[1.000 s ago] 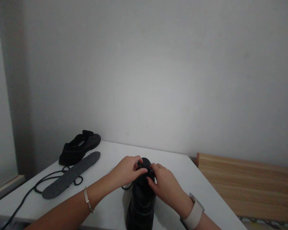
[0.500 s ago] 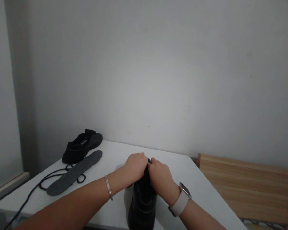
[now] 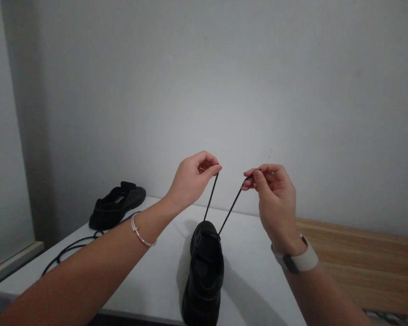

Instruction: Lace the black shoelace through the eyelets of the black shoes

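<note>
A black shoe [image 3: 207,271] stands upright on the white table with its heel toward me. Two ends of a black shoelace [image 3: 230,210] rise from its front, stretched straight. My left hand [image 3: 193,176] pinches one end between thumb and fingertips, raised above and left of the toe. Higher on the right, my right hand [image 3: 275,199] grips the other end between thumb and fingers, palm turned inward. Both hands are clear of the shoe itself. The lower lacing is hidden behind the shoe's tongue and collar.
On the white table [image 3: 149,280], a second black shoe [image 3: 117,203] sits at the far left. A loose black lace [image 3: 66,249] lies near it, partly behind my left forearm. The wall stands behind the table, and a wooden panel [image 3: 353,258] is at right.
Both hands have risen from the shoe's front and spread apart, each now pulling a lace end taut. My left forearm now covers most of the grey insole at left.
</note>
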